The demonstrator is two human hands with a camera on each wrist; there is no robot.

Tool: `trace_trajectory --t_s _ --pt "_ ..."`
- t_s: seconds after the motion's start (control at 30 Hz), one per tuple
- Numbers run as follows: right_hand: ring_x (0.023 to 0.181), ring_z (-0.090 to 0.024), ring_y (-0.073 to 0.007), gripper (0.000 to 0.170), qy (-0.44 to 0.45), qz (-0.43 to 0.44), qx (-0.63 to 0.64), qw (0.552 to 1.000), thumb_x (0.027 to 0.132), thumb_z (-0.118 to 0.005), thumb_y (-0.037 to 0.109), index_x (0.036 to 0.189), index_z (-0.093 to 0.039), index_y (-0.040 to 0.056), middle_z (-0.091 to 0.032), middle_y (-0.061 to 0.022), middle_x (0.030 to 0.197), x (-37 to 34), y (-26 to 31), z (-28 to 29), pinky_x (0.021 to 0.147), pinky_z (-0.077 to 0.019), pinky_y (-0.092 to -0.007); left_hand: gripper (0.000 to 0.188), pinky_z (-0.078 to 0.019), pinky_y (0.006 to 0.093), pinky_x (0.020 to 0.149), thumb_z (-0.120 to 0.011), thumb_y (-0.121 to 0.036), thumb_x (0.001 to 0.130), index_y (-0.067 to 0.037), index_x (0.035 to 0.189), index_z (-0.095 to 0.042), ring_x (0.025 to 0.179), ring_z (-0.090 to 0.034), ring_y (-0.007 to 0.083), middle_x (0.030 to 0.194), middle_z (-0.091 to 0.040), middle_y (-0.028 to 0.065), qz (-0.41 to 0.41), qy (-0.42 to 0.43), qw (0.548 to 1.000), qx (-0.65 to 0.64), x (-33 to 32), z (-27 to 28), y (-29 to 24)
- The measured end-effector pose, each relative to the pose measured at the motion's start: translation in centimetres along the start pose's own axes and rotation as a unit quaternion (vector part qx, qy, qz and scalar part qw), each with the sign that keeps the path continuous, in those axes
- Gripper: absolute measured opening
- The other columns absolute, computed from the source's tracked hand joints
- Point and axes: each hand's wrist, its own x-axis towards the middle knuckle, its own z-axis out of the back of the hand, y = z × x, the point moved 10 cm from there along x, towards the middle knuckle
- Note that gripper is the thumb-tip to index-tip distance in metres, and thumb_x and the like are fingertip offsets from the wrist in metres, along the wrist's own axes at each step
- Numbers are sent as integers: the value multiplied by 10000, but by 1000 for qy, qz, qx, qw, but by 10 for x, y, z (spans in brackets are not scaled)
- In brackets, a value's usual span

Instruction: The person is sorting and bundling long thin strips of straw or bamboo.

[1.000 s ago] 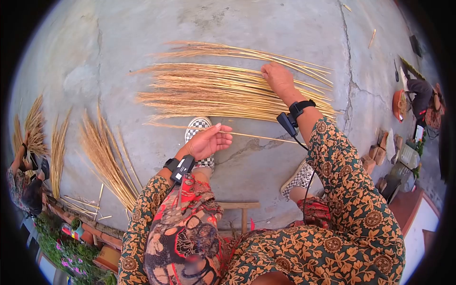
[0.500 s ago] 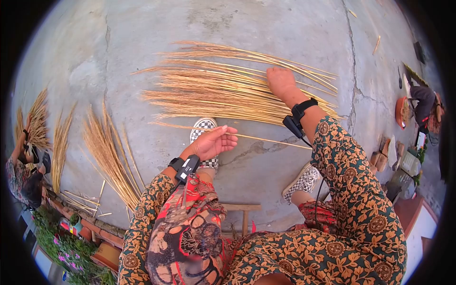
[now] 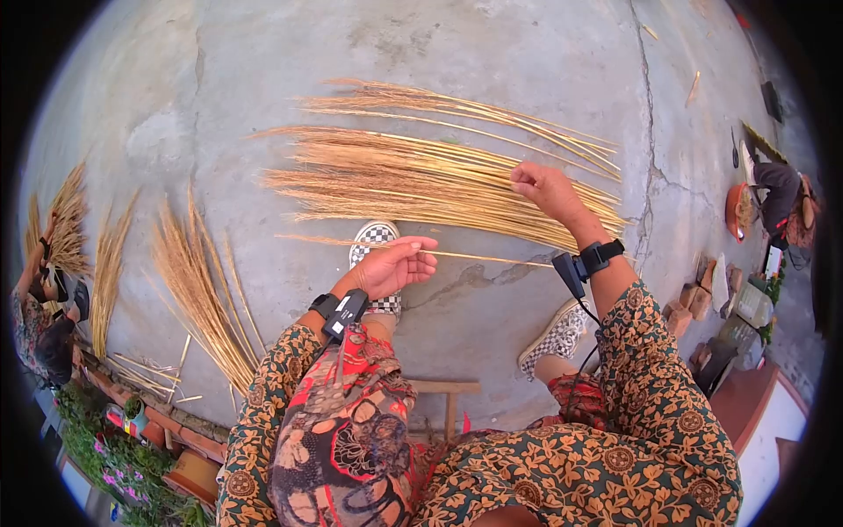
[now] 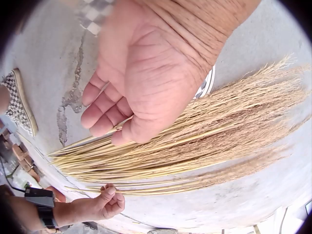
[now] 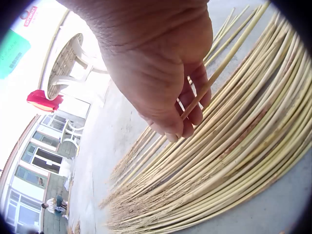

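Note:
In the head view my left hand [image 3: 395, 266] pinches one thin stalk [image 3: 492, 257] between thumb and fingers, its feathery end to the left over a checkered shoe [image 3: 376, 233]. Beyond it a wide spread of straw-coloured stalks [image 3: 421, 180] lies on the concrete. Over their bare ends at the right is my right hand [image 3: 549, 191]. The right wrist view shows that hand [image 5: 165, 73] with a stalk [image 5: 229, 56] pinched between thumb and fingers, above the others. A few stalks [image 3: 492, 110] lie apart, farther off.
More stalks [image 3: 198, 290] lie at the left, near another person [image 3: 44, 325] handling a bunch. A wooden frame [image 3: 450, 408] stands between my legs. Bricks [image 3: 698, 299], a red-brown bowl [image 3: 736, 211] and a seated person [image 3: 781, 198] are at the right; potted flowers [image 3: 114, 465] at lower left.
My right hand has moved nearer to me and slightly right. The upper edge of the wide spread has shifted nearer too, leaving a stalk apart above it. My left hand keeps its pinch, nearly still.

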Motion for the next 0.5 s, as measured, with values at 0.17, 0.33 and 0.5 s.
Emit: trace_trajectory --t_s 0.17,0.33,0.5 --pt "694 -600 -184 111 158 -32 57 985 839 -664 158 914 -603 104 -642 -40 749 -43 0 -44 653 -482 -313 435 -511 358 877 -488 -176 963 -108 1380 -382 949 -626 205 1011 -638 112 -21 -4 1000 -4 -1 -1 -5" --pt "773 -617 -188 144 283 -55 29 957 819 -695 180 911 -609 110 -660 -35 811 -67 1 -80 708 -485 -346 341 -517 352 857 -478 -218 981 -94 1297 -453 896 -631 198 968 -644 98 -12 0 1000 -10 1 1 -2" --pt "918 -634 -236 301 140 -3 -10 990 851 -664 280 1112 -631 134 -663 -87 1022 -12 13 -39 818 -491 -362 283 -517 342 848 -473 -286 992 -59 1146 -540 887 -630 202 948 -645 90 -5 -18 1000 -6 -1 2 0"
